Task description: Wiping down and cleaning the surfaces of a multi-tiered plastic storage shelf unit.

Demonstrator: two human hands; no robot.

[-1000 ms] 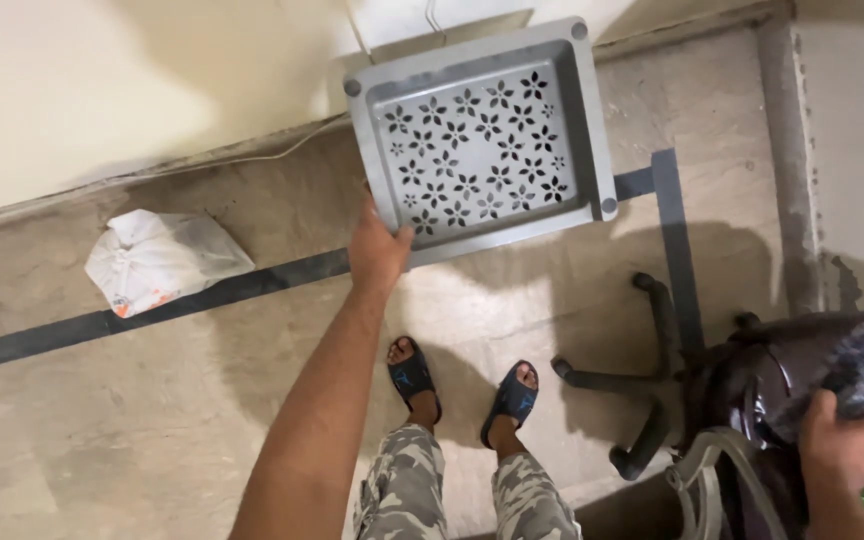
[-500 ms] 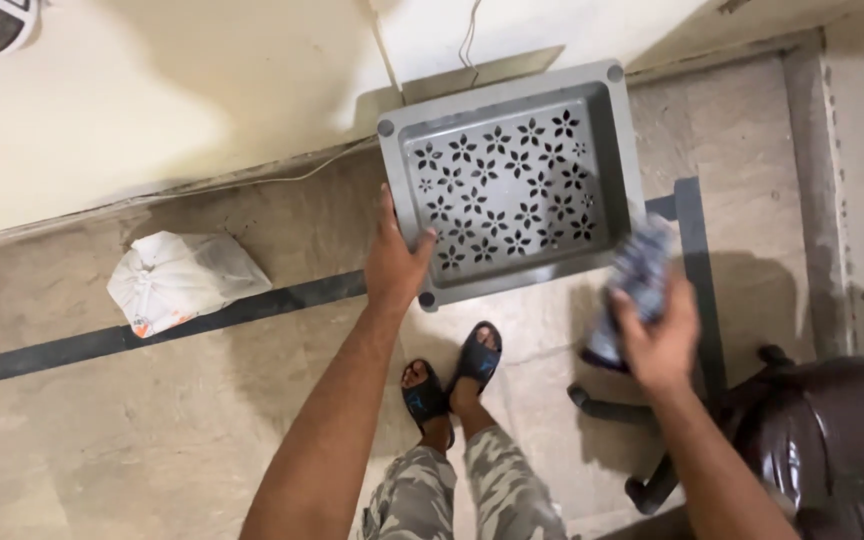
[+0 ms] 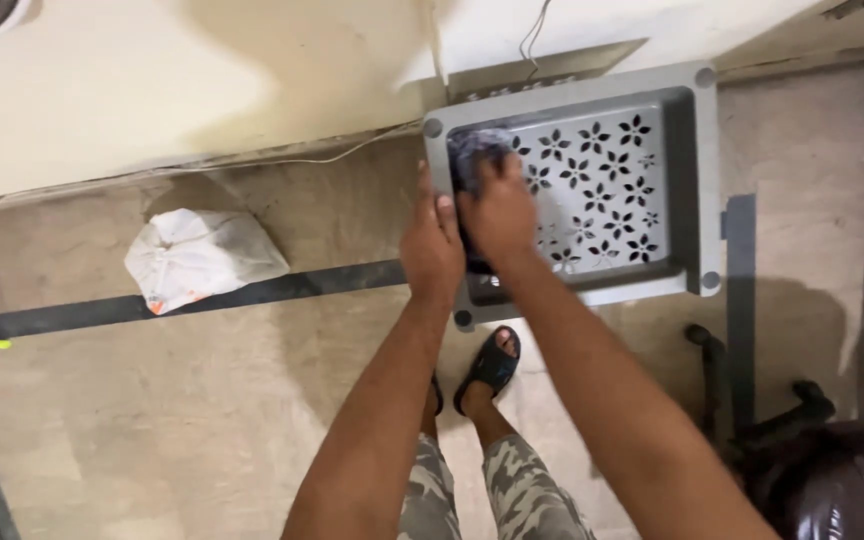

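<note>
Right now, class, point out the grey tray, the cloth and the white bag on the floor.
Tray (image 3: 677,180), head view: its right wall.
Cloth (image 3: 474,150), head view: the bunched top above the right hand's fingers.
Bag (image 3: 202,258), head view: the middle of its crumpled side.

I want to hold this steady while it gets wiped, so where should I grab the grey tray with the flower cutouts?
Grip the grey tray by its flat rim on the left edge, where the left hand clamps it now, coming from the near left. The rim is wide and solid, unlike the perforated floor, and that side leaves the inside free for the right hand pressing the dark cloth.
</note>
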